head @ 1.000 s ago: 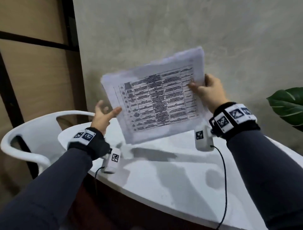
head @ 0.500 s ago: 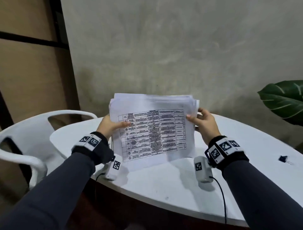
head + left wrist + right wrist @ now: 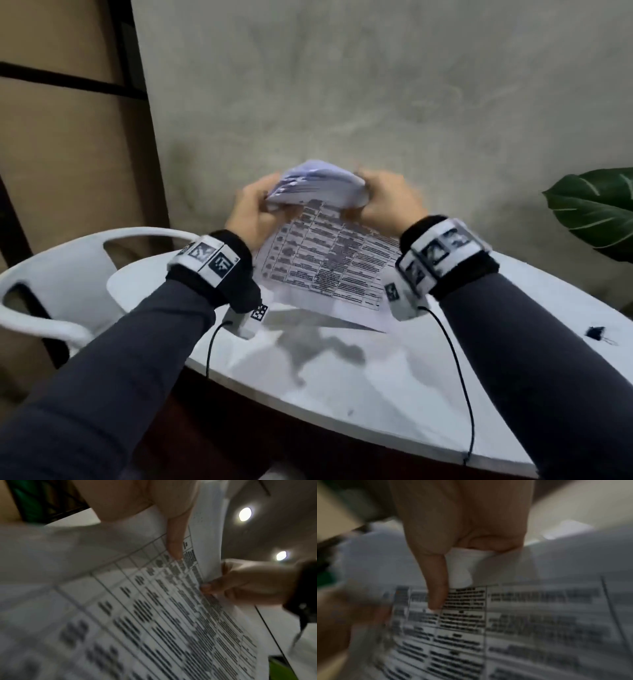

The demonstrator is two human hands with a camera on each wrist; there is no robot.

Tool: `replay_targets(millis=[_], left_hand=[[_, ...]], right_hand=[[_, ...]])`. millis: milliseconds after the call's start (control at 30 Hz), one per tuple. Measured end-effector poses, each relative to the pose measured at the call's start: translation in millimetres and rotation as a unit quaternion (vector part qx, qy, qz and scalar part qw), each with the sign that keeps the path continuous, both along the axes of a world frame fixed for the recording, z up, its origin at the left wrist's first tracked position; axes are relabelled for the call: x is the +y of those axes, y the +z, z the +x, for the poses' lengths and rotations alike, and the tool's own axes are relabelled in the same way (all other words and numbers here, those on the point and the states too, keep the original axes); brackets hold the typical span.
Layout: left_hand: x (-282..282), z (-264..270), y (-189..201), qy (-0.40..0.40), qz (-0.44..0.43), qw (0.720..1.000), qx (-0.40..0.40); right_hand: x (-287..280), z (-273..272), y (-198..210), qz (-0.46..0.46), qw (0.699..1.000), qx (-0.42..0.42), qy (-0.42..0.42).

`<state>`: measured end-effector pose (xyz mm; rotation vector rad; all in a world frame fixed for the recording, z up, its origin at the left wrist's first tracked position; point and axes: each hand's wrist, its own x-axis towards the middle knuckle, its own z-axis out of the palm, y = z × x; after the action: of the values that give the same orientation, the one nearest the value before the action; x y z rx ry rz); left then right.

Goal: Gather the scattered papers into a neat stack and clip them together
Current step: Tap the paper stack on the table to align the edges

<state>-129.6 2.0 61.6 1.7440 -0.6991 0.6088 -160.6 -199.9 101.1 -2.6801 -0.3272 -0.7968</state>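
A stack of white papers (image 3: 325,260) printed with a table is held over the white round table (image 3: 342,383), tilted flat toward me with its far edge bowed upward. My left hand (image 3: 251,212) grips the far left corner, and my right hand (image 3: 383,200) grips the far right corner. In the left wrist view my left thumb (image 3: 175,536) presses on the printed sheet (image 3: 154,615), with the right hand (image 3: 240,582) pinching the opposite edge. In the right wrist view my right thumb (image 3: 436,582) lies on the page (image 3: 505,622). A small black binder clip (image 3: 594,331) lies on the table at the right.
A white plastic chair (image 3: 65,270) stands at the table's left. A plant's large green leaf (image 3: 596,212) reaches in from the right. A grey wall (image 3: 342,102) stands just behind the table. Cables (image 3: 455,370) hang from both wrist cameras.
The stack was upright on the table with a hand at each side; now both hands have shifted to its far edge and tipped it down toward me, bending that edge.
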Motion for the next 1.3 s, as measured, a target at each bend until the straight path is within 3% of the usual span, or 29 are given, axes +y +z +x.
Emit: replay_targets(millis=[67, 133, 200, 233, 267, 333, 400, 500, 633, 867, 1033, 1133, 1300], left_hand=[[3, 2, 3, 0.081, -0.018, 0.994, -0.075], [14, 7, 1, 0.242, -0.003, 0.960, -0.140], [23, 12, -5, 0.331, -0.017, 0.941, -0.073], [26, 12, -7, 0.282, -0.044, 0.958, -0.001], [25, 10, -7, 0.183, -0.093, 0.977, 0.065], [21, 16, -9, 0.025, -0.183, 0.966, 0.181], [14, 19, -8, 0.037, -0.204, 0.955, 0.212], [6, 17, -8, 0.075, -0.197, 0.958, 0.192], [5, 13, -26, 0.007, -0.172, 0.968, 0.185], [4, 4, -9, -0.044, -0.192, 0.967, 0.160], [-3, -4, 7, 0.004, -0.165, 0.982, 0.095], [-5, 0, 5, 0.022, -0.145, 0.988, 0.048], [8, 5, 2, -0.013, -0.120, 0.990, 0.071]], right_hand=[[-7, 7, 5, 0.129, 0.989, 0.049, 0.044], [-18, 7, 2, 0.269, 0.959, 0.039, 0.081], [-29, 4, -4, 0.397, 0.908, 0.036, 0.129], [-31, 3, -8, 0.446, 0.883, 0.037, 0.142], [-32, 1, -12, 0.481, 0.864, 0.040, 0.145], [-30, 1, -22, 0.536, 0.828, 0.050, 0.156], [-25, 1, -30, 0.565, 0.808, 0.051, 0.160], [-28, 1, -44, 0.568, 0.808, 0.041, 0.148], [-38, 0, -67, 0.540, 0.829, 0.057, 0.135], [-30, -4, -32, 0.545, 0.821, -0.006, 0.169], [-23, 0, -7, 0.558, 0.824, -0.077, 0.056], [-23, 10, 3, 0.567, 0.821, -0.066, 0.009], [-24, 16, 5, 0.567, 0.821, -0.063, -0.029]])
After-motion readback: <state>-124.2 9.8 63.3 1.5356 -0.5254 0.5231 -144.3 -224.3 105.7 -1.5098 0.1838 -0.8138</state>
